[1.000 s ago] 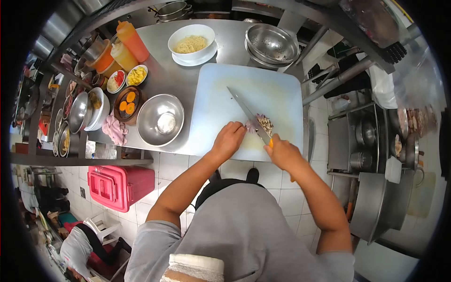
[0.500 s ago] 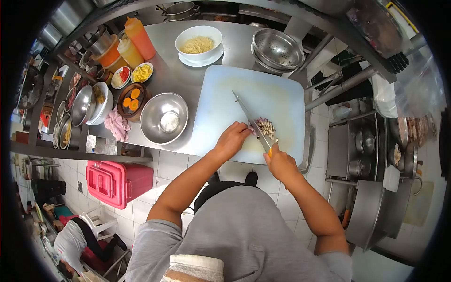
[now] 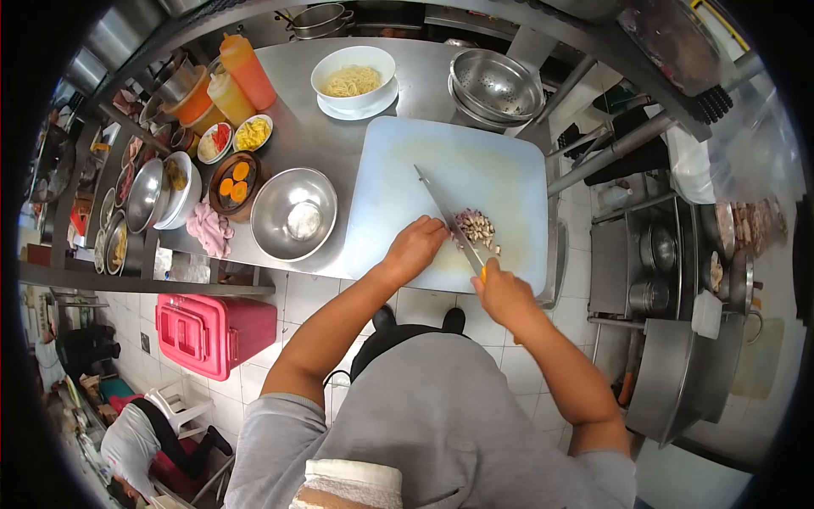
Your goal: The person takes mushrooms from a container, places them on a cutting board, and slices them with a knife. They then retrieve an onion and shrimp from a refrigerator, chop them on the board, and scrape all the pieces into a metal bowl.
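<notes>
Chopped purple-and-pale pieces (image 3: 476, 227) lie in a loose heap on the cutting board (image 3: 403, 153), just beside the blade of the knife (image 3: 443, 202). Compared with one second earlier, the heap is broader and shows more purple bits along the blade, which suggests that cutting is advancing. The right hand (image 3: 506, 297) is closed around the knife's yellow handle. The left hand (image 3: 417, 250) remains on the blade's other side, fingers bent; whether it grips anything beneath them cannot be told. Outward, on the worktop (image 3: 424, 72), stand a metal bowl (image 3: 270, 208), left of the board, and, beyond it, a perforated colander (image 3: 496, 81).
</notes>
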{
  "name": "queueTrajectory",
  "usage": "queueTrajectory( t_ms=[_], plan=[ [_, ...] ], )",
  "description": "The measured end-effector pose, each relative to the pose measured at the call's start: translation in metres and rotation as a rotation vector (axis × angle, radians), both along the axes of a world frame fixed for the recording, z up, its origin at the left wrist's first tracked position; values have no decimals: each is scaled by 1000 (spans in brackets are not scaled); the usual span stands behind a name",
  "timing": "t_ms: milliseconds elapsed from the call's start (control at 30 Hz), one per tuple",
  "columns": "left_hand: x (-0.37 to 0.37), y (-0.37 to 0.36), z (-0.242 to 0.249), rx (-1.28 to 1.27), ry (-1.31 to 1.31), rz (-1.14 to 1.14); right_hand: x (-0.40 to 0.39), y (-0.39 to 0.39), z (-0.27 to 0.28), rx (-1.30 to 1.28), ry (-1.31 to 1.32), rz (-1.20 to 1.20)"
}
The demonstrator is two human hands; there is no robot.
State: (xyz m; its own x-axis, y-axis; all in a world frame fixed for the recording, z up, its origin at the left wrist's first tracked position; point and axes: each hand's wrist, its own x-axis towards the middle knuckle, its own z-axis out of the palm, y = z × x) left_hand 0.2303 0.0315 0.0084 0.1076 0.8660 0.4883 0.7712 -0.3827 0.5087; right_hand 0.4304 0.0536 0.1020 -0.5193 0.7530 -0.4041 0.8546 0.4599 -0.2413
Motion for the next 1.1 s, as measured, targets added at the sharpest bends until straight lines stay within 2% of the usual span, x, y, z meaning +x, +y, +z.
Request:
queueTrajectory(
  t_ms=[67, 167, 267, 400, 533, 600, 700, 767, 1100],
  plan=[
    [-4, 4, 1, 27, -11, -6, -1, -1, -20, 2, 11, -53],
    [-4, 2, 5, 7, 39, -46, -5, 6, -2, -35, 72, -29],
    [-5, 1, 3, -23, 4, -3, -3, -11, -15, -41, -7, -100],
    [-4, -1, 2, 4, 16, -2, -8, -2, -1, -17, 42, -26],
    [-6, 0, 1, 1, -5, 31, -5, -17, -18, 0, 2, -66],
    [-10, 3, 2, 5, 16, 34, -10, -14, -19, 76, 87, -43],
    [-8, 1, 2, 12, 22, 35, -11, -18, 0, -1, 16, -40],
    [-6, -4, -1, 14, 8, 47, -10, -21, -15, -1, 5, -63],
    [-9, -3, 0, 6, 3, 94, -4, -7, -21, -17, -21, -91]
  ],
)
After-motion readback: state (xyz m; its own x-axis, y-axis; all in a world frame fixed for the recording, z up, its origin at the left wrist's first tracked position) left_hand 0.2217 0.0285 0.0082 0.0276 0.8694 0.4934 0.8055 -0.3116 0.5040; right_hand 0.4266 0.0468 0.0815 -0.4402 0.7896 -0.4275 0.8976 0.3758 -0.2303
